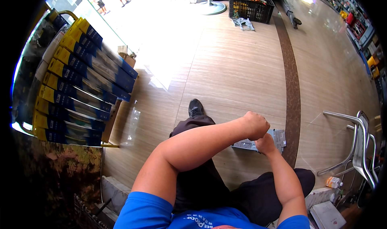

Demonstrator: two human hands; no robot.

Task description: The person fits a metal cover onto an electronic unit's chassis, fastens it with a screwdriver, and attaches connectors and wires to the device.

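A silver metal casing with perforated panels sits low in front of me, right of the middle. Above it my left hand is closed in a fist, reached across from the left. Just below, my right hand is closed too, close against the left one and over the casing. The fingers hide whatever lies between them. Part of the casing is covered by my hands.
A rack of blue and yellow packages stands at the left. A metal chair is at the right, near a small bottle and a white box. Farther off are a black crate, metal pieces and a round stand base.
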